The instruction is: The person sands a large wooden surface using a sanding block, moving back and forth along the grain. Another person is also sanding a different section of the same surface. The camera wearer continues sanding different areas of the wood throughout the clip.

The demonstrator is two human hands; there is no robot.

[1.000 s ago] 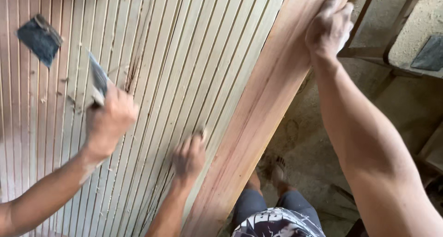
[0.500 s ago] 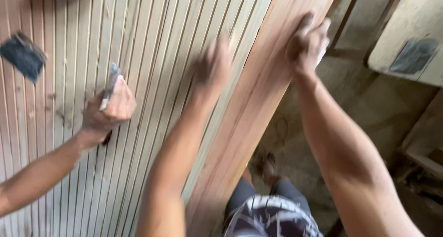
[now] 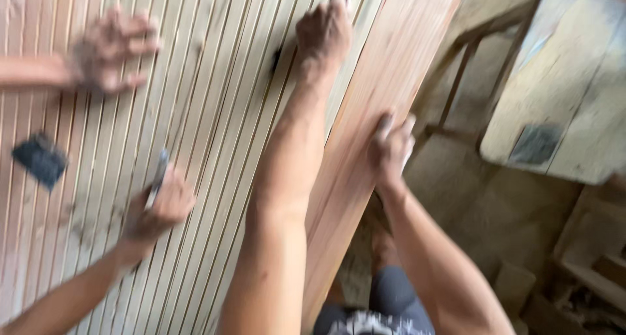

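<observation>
The left hand (image 3: 323,31) reaches far up the slatted panel (image 3: 215,146), at about 12 o'clock in the view. Its fingers are curled down over a dark bit of sandpaper (image 3: 277,58) that peeps out at its 9 o'clock side (blur hides how much of it is under the palm). The right hand (image 3: 390,146) sits at 4 o'clock from the left one, clamped on the outer edge of the reddish rail (image 3: 365,178) that borders the panel.

To do this well, the rubbing should probably run straight along one groove, with even pressure and the sheet folded to fit the slot. The right hand should hold the rail firm so the panel does not rock.

Two co-worker's hands share the panel. One at 10 o'clock (image 3: 111,48) lies flat with its fingers spread. The other at 8 o'clock (image 3: 160,208) is closed on a thin grey blade (image 3: 156,175).

No package, label or sign shows. The nearest things to one are a loose sheet (image 3: 39,160), a dark ragged rectangle lying on the slats at 9 o'clock, and a grey patch (image 3: 535,144), roughly square, on a pale bench (image 3: 574,80) at 3 o'clock
</observation>
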